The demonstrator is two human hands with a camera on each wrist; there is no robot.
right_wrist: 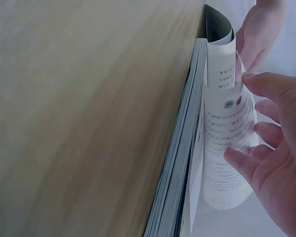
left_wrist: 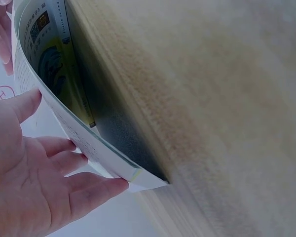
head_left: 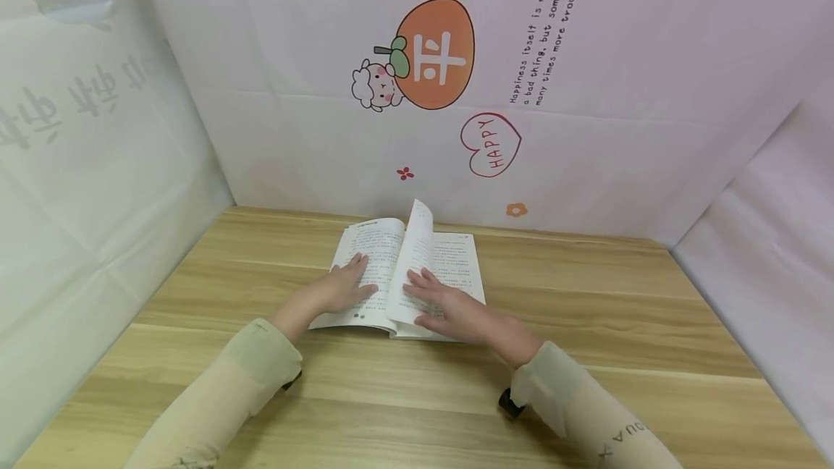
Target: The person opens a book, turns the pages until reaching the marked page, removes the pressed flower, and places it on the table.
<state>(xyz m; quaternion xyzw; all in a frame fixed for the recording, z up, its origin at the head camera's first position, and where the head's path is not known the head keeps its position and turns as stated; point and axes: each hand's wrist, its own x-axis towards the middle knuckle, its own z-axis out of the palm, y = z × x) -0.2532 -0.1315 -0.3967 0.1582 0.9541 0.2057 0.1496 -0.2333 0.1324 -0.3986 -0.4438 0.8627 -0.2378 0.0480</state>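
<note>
A person's left hand (head_left: pixel 345 286), splayed and gripping nothing, rests on an opened book (head_left: pixel 459 255) beneath it; the right hand (head_left: pixel 452 312), also splayed, touches a raised leaf (head_left: pixel 418 241), apparently mid-turn and probably needing gentle flattening next.

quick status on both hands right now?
Left hand: open, resting on the book's left page, gripping nothing.
Right hand: open, fingers spread against the raised page, not closed around it.

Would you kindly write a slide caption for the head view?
Left hand and right hand on an open book, one page raised between them, atop a wood-grain table.
</note>
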